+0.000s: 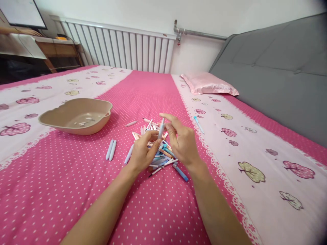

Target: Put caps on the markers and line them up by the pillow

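Note:
My left hand (144, 148) is closed around the lower part of a pale blue-white pen barrel (161, 130), holding it upright. A thin white piece sticks up from the barrel's top. My right hand (182, 139) is at its upper end, index fingertip on the very top and the other fingers curled close beside the barrel. Under both hands lies a loose pile of pens, caps and thin white refills (166, 154) in blue, white and peach, partly hidden by my fingers. Two pale blue pen barrels (111, 150) lie side by side to the left.
A beige plastic basin (76, 127) with several small white pieces inside stands at left. One light blue pen (199, 125) lies apart at right. Farther off are a pink pillow (209, 83), a grey headboard (276, 64), a radiator (122, 47) and another person's hand (30, 32) at a desk.

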The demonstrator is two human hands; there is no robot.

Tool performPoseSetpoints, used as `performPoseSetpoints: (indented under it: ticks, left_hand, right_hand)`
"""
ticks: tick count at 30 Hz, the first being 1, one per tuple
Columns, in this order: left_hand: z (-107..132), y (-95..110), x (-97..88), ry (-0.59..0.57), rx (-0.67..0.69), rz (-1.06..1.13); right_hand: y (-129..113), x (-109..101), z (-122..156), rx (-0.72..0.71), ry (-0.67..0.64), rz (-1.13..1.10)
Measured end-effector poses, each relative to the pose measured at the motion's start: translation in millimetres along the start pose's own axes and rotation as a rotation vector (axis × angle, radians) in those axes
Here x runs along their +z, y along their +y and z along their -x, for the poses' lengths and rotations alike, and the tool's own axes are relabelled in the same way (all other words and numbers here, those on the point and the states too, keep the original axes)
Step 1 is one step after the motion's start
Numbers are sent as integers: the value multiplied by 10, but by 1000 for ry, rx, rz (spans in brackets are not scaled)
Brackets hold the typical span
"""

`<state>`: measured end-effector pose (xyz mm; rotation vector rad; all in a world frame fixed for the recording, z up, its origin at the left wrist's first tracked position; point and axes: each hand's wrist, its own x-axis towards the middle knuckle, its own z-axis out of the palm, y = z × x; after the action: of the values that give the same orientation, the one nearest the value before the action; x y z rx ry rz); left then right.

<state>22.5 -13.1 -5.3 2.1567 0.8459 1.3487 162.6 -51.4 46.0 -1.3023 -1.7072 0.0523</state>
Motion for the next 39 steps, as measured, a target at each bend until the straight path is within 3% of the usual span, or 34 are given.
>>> performPoseSetpoints:
  ticks: [5,15,18,21,24,28,35,39]
  left_hand:
    - [6,5,15,17,-103,102]
    - [4,15,19,32,-170,177]
    - [-2,17,14,30,-204,207]
    - [-11,13,9,49,-242,215]
    - [-16,-7,6,98,-272,184]
    - [-20,-37,-3,154,-309,146]
    - [-30,-63,-33,183,-336,86]
    - [-39,-61,-48,185,-334,99]
  right_hand:
    - [22,7,-4,-7,-92,43]
    - [8,-35,-12,-35,-188,2]
    - [18,-97,-19,42,-170,-12]
    - [46,-218,-8,237,-182,96]
    - [52,-350,33,384,-423,322]
    - [-14,-385,79,394,-790,519]
    - [24,-28,52,431,-1056,661]
    - [118,47,62,397,-1079,653]
